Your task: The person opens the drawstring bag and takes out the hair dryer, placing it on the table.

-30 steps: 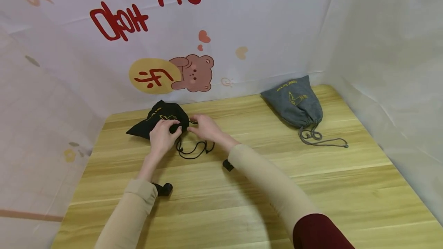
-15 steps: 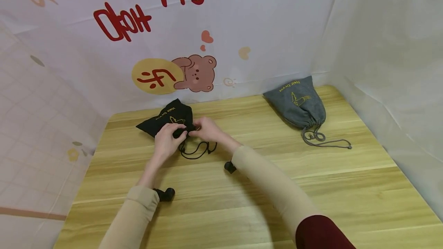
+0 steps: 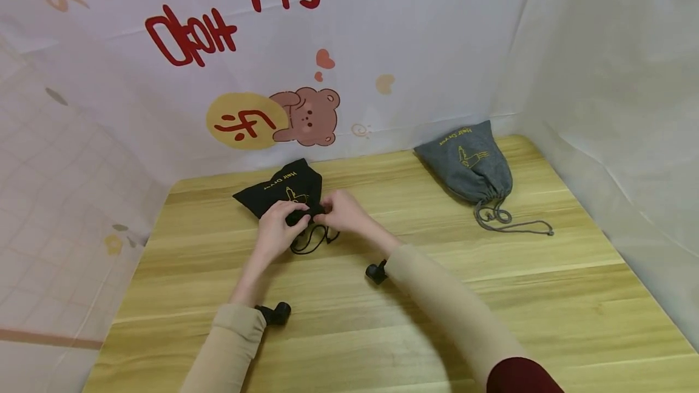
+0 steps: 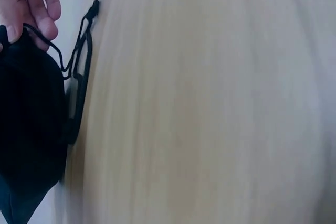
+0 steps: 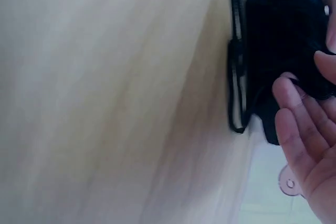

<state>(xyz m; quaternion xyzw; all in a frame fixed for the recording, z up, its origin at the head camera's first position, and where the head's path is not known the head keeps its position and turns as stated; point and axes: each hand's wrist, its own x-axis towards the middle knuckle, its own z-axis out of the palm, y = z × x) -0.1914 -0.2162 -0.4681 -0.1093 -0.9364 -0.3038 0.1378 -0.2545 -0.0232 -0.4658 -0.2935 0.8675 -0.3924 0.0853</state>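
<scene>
Head view shows me the left hand [image 3: 275,233] curled at the near side of the black pouch [image 3: 276,195] on the table [image 3: 491,296], thumb and fingertips gripping its mouth. Its drawstring [image 3: 307,252] trails slack nearby. The right hand [image 3: 347,214] pinches the pouch's right edge, I judge to steady the soft cloth from both sides. Well right of it lies a gray pouch [image 3: 471,165].

Centre of the head view, the bare left hand [image 3: 281,228] hides part of the black fabric drawstring bag [image 3: 278,191]. Lower right, the bottom edge crops a dark-red sleeve [image 3: 521,376]. The pale wood-grain tabletop [image 5: 105,103] blurs in the right wrist view.
</scene>
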